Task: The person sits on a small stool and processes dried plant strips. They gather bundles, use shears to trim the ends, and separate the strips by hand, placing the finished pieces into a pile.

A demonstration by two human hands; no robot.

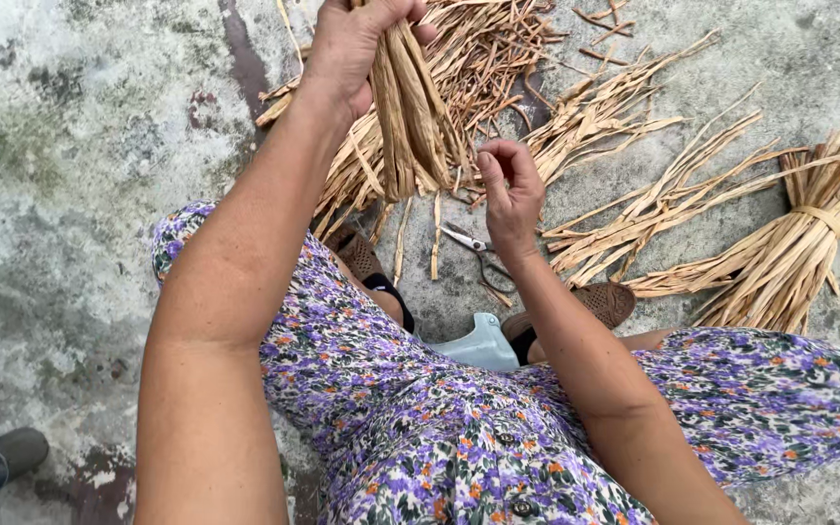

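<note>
Up at the far middle of the scene, your left hand (360,44) is gripping a bunch of dried reed strips (408,126) near its top, fingers wrapped tight around it, so the bunch is hanging down over the concrete floor (80,146). Your right hand (509,194) is sitting just right of the bunch's lower end, fingertips pinching together on what looks like a single thin strand, too small to tell for sure.

Handling call: the strips are looking light, dry, flat and bendy along their length, likely brittle at the ends and prone to splitting lengthwise. They are probably sliding easily against each other, so you are best gripping the bunch high and firm, where the left hand already is, and taking single strands near their ends with fingertips only.

More loose strips (498,49) are lying on the floor beyond the hands, and a tied bundle (809,243) is lying at the right. Scissors (483,258) are resting on the floor between your sandalled feet, just below the right hand. Your lap is showing a flowered dress (420,418).
</note>
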